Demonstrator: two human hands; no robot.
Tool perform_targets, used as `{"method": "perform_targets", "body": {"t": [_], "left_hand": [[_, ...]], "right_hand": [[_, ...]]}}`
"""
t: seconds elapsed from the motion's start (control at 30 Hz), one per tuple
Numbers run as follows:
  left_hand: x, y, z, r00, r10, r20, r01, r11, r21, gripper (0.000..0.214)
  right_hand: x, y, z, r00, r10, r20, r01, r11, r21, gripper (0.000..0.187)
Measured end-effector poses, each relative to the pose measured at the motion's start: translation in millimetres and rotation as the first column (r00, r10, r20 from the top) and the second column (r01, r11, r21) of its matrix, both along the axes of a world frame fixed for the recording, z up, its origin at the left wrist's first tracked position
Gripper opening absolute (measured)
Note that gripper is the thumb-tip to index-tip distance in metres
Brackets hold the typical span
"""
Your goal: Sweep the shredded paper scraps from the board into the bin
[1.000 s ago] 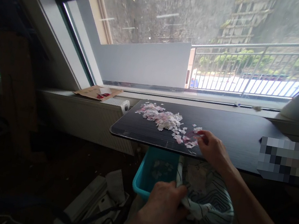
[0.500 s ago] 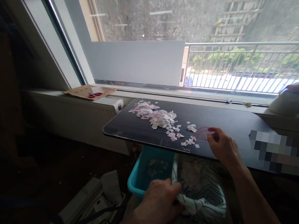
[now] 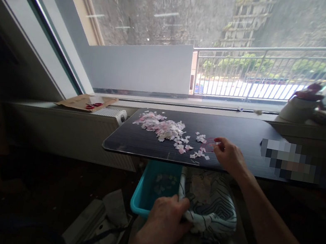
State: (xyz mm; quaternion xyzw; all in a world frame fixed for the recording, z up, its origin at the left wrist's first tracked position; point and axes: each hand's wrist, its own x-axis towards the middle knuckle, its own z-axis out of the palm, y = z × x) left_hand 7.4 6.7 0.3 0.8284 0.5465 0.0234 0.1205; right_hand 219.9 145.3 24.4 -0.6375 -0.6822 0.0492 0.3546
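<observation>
Fingers (image 3: 221, 142) of right hand (image 3: 229, 157) pinch pink piece (image 3: 207, 145) by scraps (image 3: 162, 125); left hand (image 3: 164, 223) clenches cloth (image 3: 212, 202) below table (image 3: 243, 132) edge, likely as catcher.

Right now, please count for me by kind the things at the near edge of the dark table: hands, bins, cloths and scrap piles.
hands: 2, the left hand and the right hand
teal bin: 1
patterned cloth: 1
pile of paper scraps: 1
Total: 5
</observation>
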Motion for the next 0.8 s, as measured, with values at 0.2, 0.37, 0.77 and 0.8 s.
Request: {"method": "perform_targets", "body": {"t": [0.2,0.37,0.77,0.8], "left_hand": [[0.3,0.9,-1.7,1.0,-0.007,-0.003,0.007,1.0,0.006,0.015],[-0.8,0.3,-3.8,1.0,0.003,0.018,-0.003,1.0,0.029,0.013],[-0.4,1.2,0.8,1.0,0.004,0.001,-0.004,1.0,-0.002,0.014],[-0.1,1.2,0.9,1.0,0.001,0.001,-0.001,1.0,-0.005,0.014]], "right_hand": [[10.5,5.9,-1.3,0.997,-0.077,-0.031,0.078,0.995,0.054,0.033],[14.3,5.1,-3.3,1.0,-0.001,-0.028,0.002,1.0,0.017,0.034],[37.0,-28.0,-9.8,0.994,0.004,-0.109,-0.007,1.0,-0.029,0.032],[36.2,-28.4,-11.6,0.99,0.037,-0.137,-0.042,0.998,-0.038,0.032]]}}
